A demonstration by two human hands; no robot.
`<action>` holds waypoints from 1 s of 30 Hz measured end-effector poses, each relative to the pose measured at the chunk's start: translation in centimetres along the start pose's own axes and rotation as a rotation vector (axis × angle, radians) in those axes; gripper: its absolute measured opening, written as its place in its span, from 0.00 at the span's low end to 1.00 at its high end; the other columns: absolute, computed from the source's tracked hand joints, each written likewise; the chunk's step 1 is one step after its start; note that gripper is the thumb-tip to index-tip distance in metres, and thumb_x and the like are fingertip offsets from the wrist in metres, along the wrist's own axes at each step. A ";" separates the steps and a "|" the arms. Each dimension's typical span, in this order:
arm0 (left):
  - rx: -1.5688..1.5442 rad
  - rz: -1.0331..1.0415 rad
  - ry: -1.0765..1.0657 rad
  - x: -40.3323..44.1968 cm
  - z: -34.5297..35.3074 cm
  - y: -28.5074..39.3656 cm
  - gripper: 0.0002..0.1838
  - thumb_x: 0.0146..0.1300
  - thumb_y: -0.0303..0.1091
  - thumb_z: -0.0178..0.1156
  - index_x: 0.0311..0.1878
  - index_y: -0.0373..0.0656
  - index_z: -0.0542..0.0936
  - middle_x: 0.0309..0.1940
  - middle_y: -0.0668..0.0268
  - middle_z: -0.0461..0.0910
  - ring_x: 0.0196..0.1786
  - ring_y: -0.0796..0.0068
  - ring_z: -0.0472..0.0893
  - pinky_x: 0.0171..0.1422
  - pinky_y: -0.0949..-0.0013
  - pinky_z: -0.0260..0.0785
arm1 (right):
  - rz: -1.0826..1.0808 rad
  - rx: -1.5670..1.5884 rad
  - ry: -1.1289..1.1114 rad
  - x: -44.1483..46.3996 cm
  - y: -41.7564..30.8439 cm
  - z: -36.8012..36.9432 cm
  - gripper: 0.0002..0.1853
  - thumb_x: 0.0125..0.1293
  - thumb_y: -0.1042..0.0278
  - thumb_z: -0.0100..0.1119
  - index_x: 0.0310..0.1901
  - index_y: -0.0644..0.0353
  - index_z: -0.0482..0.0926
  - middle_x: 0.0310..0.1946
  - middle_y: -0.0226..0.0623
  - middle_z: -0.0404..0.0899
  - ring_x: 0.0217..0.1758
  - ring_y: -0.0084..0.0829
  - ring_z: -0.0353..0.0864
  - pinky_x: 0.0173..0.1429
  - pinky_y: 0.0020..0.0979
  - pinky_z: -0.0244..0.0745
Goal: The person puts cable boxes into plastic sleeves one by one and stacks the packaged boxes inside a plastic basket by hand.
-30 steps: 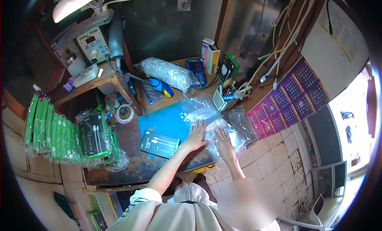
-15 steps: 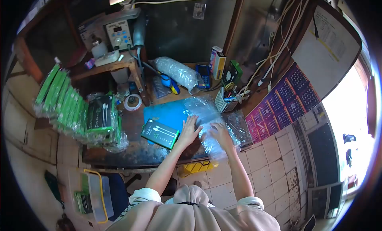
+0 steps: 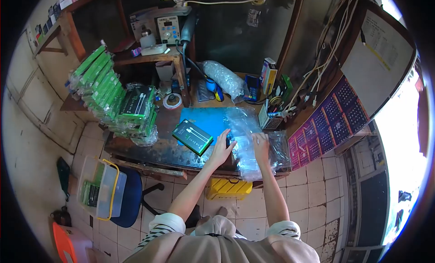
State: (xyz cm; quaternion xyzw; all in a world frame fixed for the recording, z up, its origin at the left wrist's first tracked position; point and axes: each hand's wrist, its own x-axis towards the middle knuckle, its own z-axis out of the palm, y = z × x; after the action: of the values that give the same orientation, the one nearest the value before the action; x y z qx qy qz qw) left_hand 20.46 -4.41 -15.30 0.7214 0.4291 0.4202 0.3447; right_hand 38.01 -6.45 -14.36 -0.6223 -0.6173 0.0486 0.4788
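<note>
From the open left hand [image 3: 219, 154], the plastic [image 3: 247, 165] lies at three o'clock, long from twelve to six, under the right hand [image 3: 261, 149], whose grip I cannot tell.

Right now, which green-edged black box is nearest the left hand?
The single box lying partly on the blue mat; the piled boxes at the left of the desk are farther off.

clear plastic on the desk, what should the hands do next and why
Probably pinch up one layer of the clear plastic with the right hand: that hand is on it, the left hand is at its edge, and the nearby box looks unwrapped, unlike the stacked boxes.
</note>
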 end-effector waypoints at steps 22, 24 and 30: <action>-0.563 -0.278 -0.092 -4.7 -14.4 3.1 0.09 0.60 0.29 0.57 0.42 0.34 0.77 0.30 0.63 0.80 0.31 0.82 0.77 0.36 0.79 0.71 | 0.019 0.432 0.085 6.7 -15.7 4.2 0.05 0.58 0.72 0.58 0.35 0.62 0.78 0.29 0.31 0.77 0.31 0.20 0.74 0.36 0.22 0.68; -0.660 -0.283 -0.050 -4.9 -15.3 1.7 0.09 0.60 0.28 0.56 0.42 0.34 0.76 0.31 0.61 0.80 0.31 0.80 0.78 0.37 0.79 0.72 | -0.036 0.448 -0.146 6.6 -16.9 6.1 0.14 0.62 0.66 0.54 0.49 0.58 0.76 0.43 0.40 0.77 0.46 0.32 0.76 0.50 0.28 0.69; -0.865 -0.423 0.355 -4.6 -16.7 -1.5 0.08 0.61 0.28 0.55 0.39 0.32 0.72 0.31 0.57 0.80 0.32 0.77 0.80 0.35 0.79 0.73 | -0.151 0.118 -0.224 2.1 -18.7 9.8 0.33 0.60 0.56 0.55 0.63 0.60 0.58 0.60 0.47 0.59 0.64 0.40 0.57 0.65 0.35 0.52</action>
State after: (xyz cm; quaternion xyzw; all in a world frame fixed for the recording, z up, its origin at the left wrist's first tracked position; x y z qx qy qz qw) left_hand 3.60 -5.73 -11.18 0.3276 0.4045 0.5964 0.6110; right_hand 18.66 -3.59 -6.26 -0.5358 -0.7079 0.1177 0.4449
